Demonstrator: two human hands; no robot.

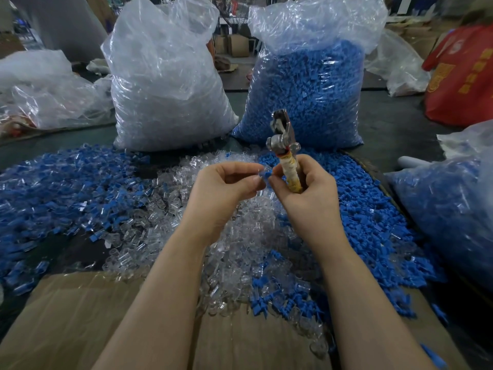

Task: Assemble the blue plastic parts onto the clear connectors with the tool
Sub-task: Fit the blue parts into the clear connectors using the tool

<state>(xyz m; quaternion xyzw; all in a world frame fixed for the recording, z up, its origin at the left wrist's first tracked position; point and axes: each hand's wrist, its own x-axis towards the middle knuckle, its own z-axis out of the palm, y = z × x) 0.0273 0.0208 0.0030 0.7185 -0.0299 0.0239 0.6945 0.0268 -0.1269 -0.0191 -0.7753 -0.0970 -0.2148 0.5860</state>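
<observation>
I see my left hand [226, 182] pinching a small blue part [265, 174] at the middle, with its grip tight on it. At 3 o'clock of it, my right hand [306, 182] grips the tool [282, 140], pointing to 12 o'clock. Clear connectors [234, 249] lie below on the counter [386, 124].

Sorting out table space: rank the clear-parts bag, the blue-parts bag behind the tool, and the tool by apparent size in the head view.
1-2. clear-parts bag and blue-parts bag: look alike, unranked.
3. tool, smallest, though nearer the camera.
</observation>
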